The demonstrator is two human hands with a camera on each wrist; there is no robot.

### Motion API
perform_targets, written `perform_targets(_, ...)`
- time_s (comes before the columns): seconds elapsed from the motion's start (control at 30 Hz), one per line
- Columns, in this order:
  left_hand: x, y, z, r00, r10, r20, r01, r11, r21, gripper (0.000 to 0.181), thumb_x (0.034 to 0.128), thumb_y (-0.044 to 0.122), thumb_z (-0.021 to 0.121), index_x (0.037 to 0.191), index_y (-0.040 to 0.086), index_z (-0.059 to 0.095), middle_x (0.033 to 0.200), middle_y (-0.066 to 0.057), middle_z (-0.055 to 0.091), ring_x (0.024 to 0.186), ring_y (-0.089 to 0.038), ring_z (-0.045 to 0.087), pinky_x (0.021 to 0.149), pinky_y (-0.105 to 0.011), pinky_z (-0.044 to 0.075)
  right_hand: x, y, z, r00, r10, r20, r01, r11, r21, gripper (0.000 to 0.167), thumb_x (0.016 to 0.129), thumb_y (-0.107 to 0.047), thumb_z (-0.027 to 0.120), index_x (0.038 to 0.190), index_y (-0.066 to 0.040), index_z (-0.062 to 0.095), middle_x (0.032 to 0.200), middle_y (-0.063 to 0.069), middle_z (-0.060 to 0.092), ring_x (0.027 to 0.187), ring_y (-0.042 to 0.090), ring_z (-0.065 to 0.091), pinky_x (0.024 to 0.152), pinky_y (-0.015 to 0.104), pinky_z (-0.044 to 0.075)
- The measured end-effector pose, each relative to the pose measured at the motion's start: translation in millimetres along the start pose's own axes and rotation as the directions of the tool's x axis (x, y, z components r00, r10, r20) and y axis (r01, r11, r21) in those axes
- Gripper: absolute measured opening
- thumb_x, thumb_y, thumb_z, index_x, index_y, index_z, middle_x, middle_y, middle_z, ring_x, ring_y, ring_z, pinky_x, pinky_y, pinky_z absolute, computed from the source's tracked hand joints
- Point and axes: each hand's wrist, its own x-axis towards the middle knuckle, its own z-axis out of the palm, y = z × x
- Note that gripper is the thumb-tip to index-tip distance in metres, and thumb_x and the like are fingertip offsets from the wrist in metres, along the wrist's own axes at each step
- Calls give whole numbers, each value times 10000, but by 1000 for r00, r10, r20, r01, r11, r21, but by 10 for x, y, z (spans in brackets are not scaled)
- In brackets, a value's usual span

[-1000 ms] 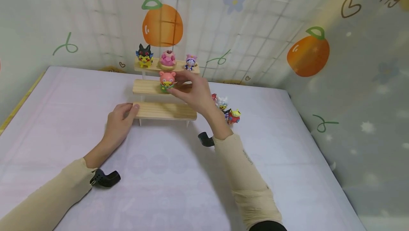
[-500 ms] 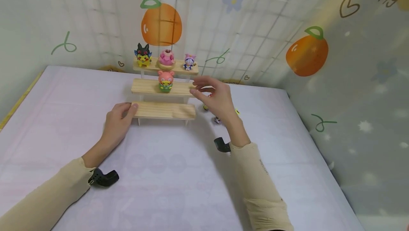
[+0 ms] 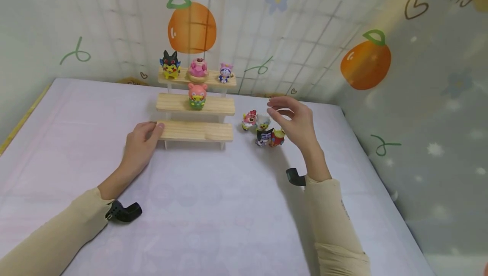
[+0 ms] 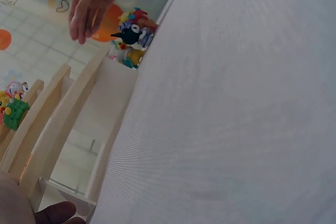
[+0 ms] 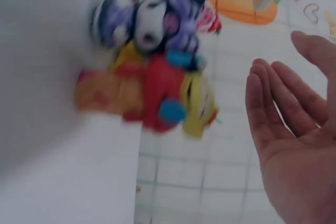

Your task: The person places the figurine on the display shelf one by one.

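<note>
A white-covered worktop (image 3: 213, 225) stands before a printed curtain (image 3: 248, 26). Landmark: the three-tier wooden stand (image 3: 190, 132). My left hand (image 3: 141, 144) grips the left end of its lowest tier, thumb uppermost; the left wrist view shows fingers below that end, by a clear support, which the head view hides. My right hand (image 3: 296, 123) is raised right of the stand, holding nothing; the right wrist view alone shows the palm, fingers extended, thumb well apart.

The pink-headed figurine (image 3: 197, 97) stands midway along the stand's middle tier; three others occupy the top tier. Right of the stand are four more in a group. The right wrist view shows, blurred, the blue hands and orange lower part of the red-clothed figurine (image 5: 163, 93), beside a black-and-purple figurine (image 5: 152, 24).
</note>
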Motion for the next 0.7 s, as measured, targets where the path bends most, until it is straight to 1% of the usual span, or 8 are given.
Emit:
perform_targets(0.13, 8, -8, -6, 1000, 4, -4, -4, 1000, -1, 553, 1095, 431, 525, 1268, -64, 701, 1428, -285, 595, 1419, -451, 498, 1198, -619, 334, -58, 35, -100, 999, 29, -15, -30, 999, -46, 243, 996, -46, 712, 1217, 55, 709, 1183, 212, 743, 1097, 280, 692, 941, 151, 544)
perform_targets(0.27, 11, -12, -5, 1000, 7, -2, -7, 1000, 4, 563, 1096, 437, 520, 1271, -67, 698, 1428, -287, 594, 1418, -454, 498, 1197, -620, 336, -87, 170, -147, 998, 60, -20, -61, 996, -69, 245, 1005, -63, 708, 1220, 53, 710, 1186, 202, 745, 1089, 279, 694, 947, 167, 548)
perform_targets(0.4, 10, -19, 8, 1000, 5, -2, -5, 1000, 3, 562, 1095, 441, 520, 1248, -66, 707, 1421, -283, 599, 1411, -450, 507, 1195, -615, 345, -135, 402, -190, 995, 102, -3, -101, 990, -97, 261, 1021, -141, 710, 1240, 0, 720, 1198, 149, 753, 1104, 250, 694, 979, 205, 554)
perform_targets(0.47, 9, -24, 17, 1000, 1, -3, -1, 1000, 0, 564, 1094, 444, 522, 1248, -66, 708, 1416, -281, 602, 1405, -447, 513, 1192, -612, 351, -178, 502, -221, 993, 117, 14, -115, 986, -121, 278, 1026, -205, 712, 1253, -44, 726, 1209, 109, 754, 1113, 212, 694, 985, 195, 546)
perform_targets(0.57, 13, -26, 24, 1000, -3, -13, 3, 1000, -4, 563, 1088, 444, 532, 1259, -64, 706, 1406, -278, 610, 1393, -446, 525, 1187, -605, 360, -244, 603, -266, 991, 126, 37, -119, 983, -137, 299, 1026, -272, 715, 1263, -90, 731, 1219, 73, 754, 1116, 177, 691, 969, 146, 529)
perform_targets(0.63, 15, -27, 22, 1000, -4, -16, 4, 1000, -4, 565, 1087, 444, 535, 1265, -65, 703, 1401, -280, 611, 1388, -448, 529, 1185, -602, 363, -283, 650, -287, 991, 124, 51, -116, 985, -130, 308, 1022, -280, 720, 1267, -93, 729, 1219, 73, 756, 1115, 177, 691, 957, 119, 520)
perform_targets(0.7, 13, -28, 14, 1000, -8, -17, 7, 1000, -2, 568, 1086, 445, 534, 1269, -67, 701, 1404, -282, 609, 1389, -451, 527, 1186, -603, 361, -310, 685, -294, 989, 128, 67, -119, 986, -119, 309, 1016, -276, 729, 1267, -95, 729, 1215, 76, 757, 1114, 182, 689, 952, 119, 526)
